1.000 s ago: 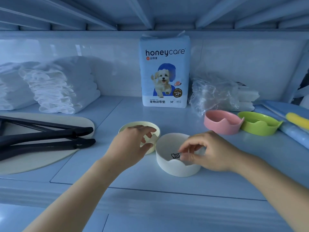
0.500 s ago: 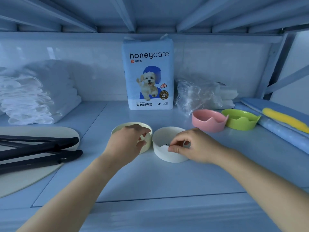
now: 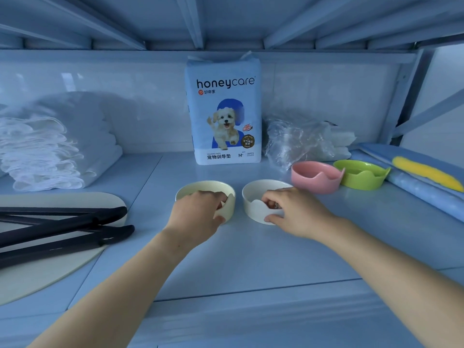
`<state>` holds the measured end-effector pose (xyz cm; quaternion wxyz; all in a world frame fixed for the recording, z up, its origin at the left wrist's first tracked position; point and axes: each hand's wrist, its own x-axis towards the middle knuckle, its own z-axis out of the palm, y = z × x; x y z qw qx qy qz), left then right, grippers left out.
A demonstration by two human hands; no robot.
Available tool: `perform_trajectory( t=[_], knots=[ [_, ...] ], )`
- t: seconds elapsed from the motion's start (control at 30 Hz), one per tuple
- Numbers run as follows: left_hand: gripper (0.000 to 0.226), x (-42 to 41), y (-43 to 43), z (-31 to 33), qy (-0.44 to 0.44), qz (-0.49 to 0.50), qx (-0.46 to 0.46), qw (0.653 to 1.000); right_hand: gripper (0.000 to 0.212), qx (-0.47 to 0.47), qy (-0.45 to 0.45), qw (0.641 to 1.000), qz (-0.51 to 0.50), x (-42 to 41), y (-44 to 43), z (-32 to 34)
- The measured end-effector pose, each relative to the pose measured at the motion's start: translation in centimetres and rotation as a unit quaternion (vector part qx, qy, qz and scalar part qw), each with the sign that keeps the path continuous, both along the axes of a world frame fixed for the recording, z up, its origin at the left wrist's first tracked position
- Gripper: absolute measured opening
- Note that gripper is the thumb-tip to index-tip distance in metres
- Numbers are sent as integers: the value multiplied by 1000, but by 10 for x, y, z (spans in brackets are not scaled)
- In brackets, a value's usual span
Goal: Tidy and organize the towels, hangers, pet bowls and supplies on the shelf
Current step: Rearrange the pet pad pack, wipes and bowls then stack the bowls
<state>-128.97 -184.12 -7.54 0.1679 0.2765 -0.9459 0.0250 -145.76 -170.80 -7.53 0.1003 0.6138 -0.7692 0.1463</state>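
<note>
Two pet bowls stand side by side at the middle of the shelf. My left hand [image 3: 198, 212] grips the near rim of the pale yellow bowl [image 3: 200, 188], fingers inside and thumb outside. My right hand [image 3: 293, 210] pinches the near rim of the white bowl [image 3: 256, 192] the same way. A pink bowl [image 3: 316, 175] and a green bowl [image 3: 361, 173] sit touching each other further right. Folded white towels [image 3: 52, 144] are stacked at the back left. Black hangers [image 3: 62, 227] lie on a beige mat [image 3: 50, 270] at the left.
A honeycare training-pad pack [image 3: 224, 111] stands upright against the back wall. A crumpled clear plastic bag of white items [image 3: 301, 139] lies to its right. A blue roll with a yellow piece [image 3: 424, 172] lies along the right side. The shelf above hangs low.
Both hands closed onto the bowl rims and slid the two bowls further back on the shelf; the white bowl moved away from the front edge. The view also shifted.
</note>
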Motion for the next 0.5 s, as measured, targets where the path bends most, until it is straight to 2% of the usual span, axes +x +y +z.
perform_trajectory(
  t=[0.17, 0.3, 0.5],
  knots=[
    [21, -5, -1, 2, 6, 12, -7, 1000, 16, -22, 24, 999, -20, 4, 0, -2],
    [25, -10, 1, 8, 47, 9, 10, 999, 17, -74, -8, 997, -13, 2, 4, 2],
    [17, -27, 11, 27, 93, 16, -30, 995, 14, -118, -18, 993, 0, -17, 20, 22]
  ],
)
